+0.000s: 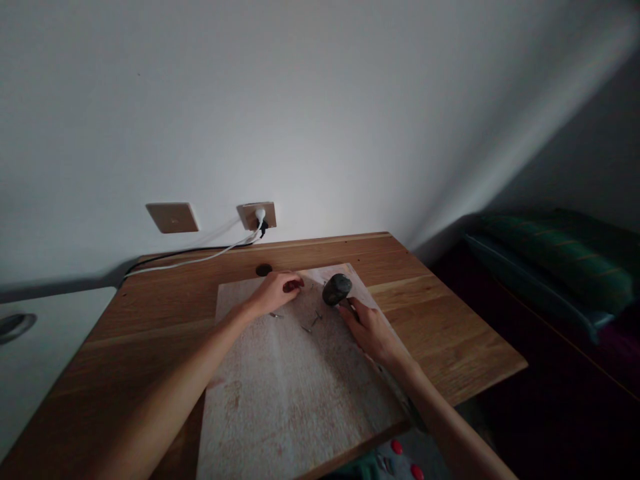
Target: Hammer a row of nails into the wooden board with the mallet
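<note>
My right hand (369,328) is closed around the handle of a mallet with a thick black head (337,289). The head is raised over the far right part of a pale, worn wooden board (280,393). Over the board's far edge, my left hand (277,292) is curled with its fingertips together. A dark reddish patch shows at those fingers, and I cannot make out what it is. Thin metal nails lie loose on the board: one nail (276,315) beside my left hand, another nail (307,329) nearer the middle, and a nail (317,317) close to the mallet.
The board rests on a brown wooden table (425,307) against a white wall. White and black cables run from a wall socket (257,215) along the table's back edge. At left stands a white cabinet (55,353); cushions (560,260) lie at right.
</note>
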The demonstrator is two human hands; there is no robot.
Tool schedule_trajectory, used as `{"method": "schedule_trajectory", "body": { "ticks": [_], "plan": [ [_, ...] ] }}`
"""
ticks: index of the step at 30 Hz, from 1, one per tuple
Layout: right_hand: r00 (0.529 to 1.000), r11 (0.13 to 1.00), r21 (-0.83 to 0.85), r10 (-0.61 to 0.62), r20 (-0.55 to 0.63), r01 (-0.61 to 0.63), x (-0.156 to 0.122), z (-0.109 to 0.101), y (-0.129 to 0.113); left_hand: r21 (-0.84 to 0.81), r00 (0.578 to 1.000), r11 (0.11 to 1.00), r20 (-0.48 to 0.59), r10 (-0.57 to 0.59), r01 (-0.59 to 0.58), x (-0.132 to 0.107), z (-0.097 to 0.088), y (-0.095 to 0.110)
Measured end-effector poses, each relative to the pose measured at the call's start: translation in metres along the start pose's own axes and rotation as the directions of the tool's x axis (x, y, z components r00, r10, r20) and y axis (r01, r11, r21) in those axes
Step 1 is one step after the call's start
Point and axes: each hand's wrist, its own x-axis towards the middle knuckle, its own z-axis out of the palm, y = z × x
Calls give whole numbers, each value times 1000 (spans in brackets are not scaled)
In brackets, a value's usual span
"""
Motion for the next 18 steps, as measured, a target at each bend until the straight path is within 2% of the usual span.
{"method": "schedule_trajectory", "body": {
  "ticks": [7,11,14,18],
  "plan": [
    [1000,1000,-9,15,-4,-15,0,2,0,49,998,997,-14,66,-65,-2,3,-1],
    [998,999,15,38,52,-39,2,-1,-4,32,997,997,-27,70,-69,-1,4,-3],
    [995,996,73,39,97,-46,7,-5,-15,-2,999,999,-28,47,-47,0,5,-5],
    [996,996,88,18,91,-26,19,-7,-37,-93,1000,996,-21,-8,6,-1,6,-6]
  ]
}}
